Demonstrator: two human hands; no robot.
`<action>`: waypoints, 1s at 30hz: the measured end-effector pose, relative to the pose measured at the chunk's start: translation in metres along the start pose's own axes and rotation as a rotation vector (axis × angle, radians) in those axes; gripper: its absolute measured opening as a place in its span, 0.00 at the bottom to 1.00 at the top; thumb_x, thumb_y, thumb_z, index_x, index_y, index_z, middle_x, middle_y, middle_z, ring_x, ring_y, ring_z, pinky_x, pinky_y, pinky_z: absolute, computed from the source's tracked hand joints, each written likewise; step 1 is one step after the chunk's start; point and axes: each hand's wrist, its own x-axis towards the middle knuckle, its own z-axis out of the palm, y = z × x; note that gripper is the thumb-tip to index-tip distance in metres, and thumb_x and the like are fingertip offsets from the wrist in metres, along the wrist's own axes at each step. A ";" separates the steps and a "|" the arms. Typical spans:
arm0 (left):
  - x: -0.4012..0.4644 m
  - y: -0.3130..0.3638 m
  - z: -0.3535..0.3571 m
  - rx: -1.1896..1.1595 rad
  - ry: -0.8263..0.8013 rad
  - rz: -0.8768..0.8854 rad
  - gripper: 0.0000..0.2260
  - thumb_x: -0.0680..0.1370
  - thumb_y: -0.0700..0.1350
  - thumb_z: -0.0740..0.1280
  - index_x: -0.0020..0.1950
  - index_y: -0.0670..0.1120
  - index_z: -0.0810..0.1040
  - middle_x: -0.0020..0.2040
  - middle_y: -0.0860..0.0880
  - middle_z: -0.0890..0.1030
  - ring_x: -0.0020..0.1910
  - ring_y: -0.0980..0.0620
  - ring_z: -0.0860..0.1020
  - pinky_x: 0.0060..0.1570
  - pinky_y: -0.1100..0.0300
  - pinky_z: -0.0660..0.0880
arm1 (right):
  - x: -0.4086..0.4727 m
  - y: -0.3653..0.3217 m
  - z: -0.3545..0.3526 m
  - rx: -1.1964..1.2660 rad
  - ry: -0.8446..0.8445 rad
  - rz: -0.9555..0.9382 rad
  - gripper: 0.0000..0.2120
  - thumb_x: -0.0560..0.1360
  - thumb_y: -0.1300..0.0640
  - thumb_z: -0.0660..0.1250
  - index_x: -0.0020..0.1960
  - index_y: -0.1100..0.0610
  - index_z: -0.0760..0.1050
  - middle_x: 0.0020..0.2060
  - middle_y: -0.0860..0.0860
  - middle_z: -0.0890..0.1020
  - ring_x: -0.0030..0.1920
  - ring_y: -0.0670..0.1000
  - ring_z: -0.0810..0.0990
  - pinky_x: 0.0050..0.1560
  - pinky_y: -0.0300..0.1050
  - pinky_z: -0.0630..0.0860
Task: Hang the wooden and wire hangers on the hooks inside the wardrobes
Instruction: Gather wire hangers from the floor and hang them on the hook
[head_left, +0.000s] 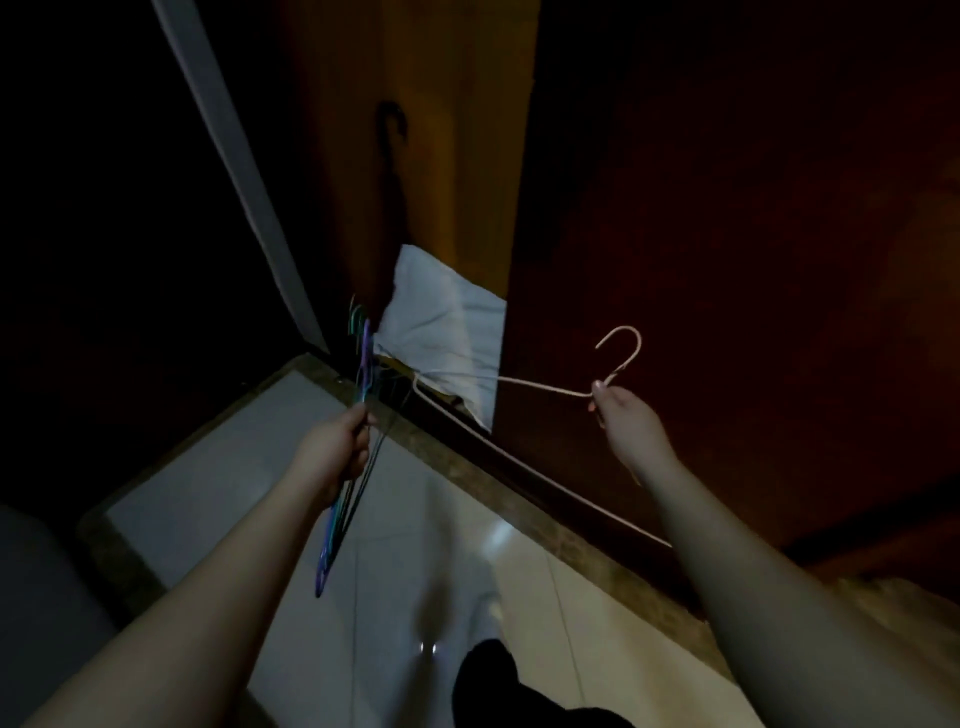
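Observation:
My left hand (340, 441) grips a bundle of several thin wire hangers (358, 415), purple, green and dark, seen edge-on with their hooks pointing up near the wardrobe's foot. My right hand (626, 421) pinches a single pale pink wire hanger (540, 387) at its neck, just below the hook, which curves up in front of the dark wardrobe door (727, 234). The pink hanger's arm stretches left toward the bundle and its lower bar runs down past my right forearm. A dark hook (392, 124) hangs on the lit wooden panel (457, 156) above.
A white cloth (447, 322) lies at the bottom of the wardrobe opening. A stone threshold (467, 462) runs diagonally along the wardrobe's foot. Glossy pale floor tiles (405, 561) lie below, with a dark foot (493, 680) at the bottom edge. A grey strip (244, 171) slants at upper left.

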 end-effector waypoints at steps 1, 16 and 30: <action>0.009 0.011 -0.009 -0.012 0.027 0.009 0.13 0.85 0.47 0.55 0.43 0.46 0.69 0.21 0.54 0.59 0.18 0.58 0.56 0.20 0.68 0.51 | 0.013 -0.015 0.012 0.006 0.005 -0.024 0.19 0.82 0.43 0.56 0.48 0.56 0.78 0.43 0.57 0.81 0.45 0.58 0.79 0.46 0.51 0.73; 0.182 0.225 -0.073 -0.123 0.100 0.245 0.12 0.84 0.49 0.56 0.46 0.45 0.73 0.26 0.52 0.64 0.19 0.55 0.59 0.21 0.64 0.54 | 0.246 -0.233 0.156 -0.072 -0.043 -0.261 0.14 0.82 0.45 0.55 0.51 0.54 0.73 0.38 0.50 0.77 0.39 0.51 0.76 0.38 0.46 0.71; 0.314 0.408 -0.081 -0.252 -0.179 0.414 0.13 0.84 0.48 0.57 0.44 0.44 0.72 0.25 0.52 0.66 0.18 0.56 0.60 0.17 0.66 0.59 | 0.388 -0.389 0.179 -0.167 0.219 -0.359 0.15 0.83 0.49 0.57 0.61 0.56 0.74 0.42 0.50 0.78 0.39 0.51 0.77 0.36 0.45 0.71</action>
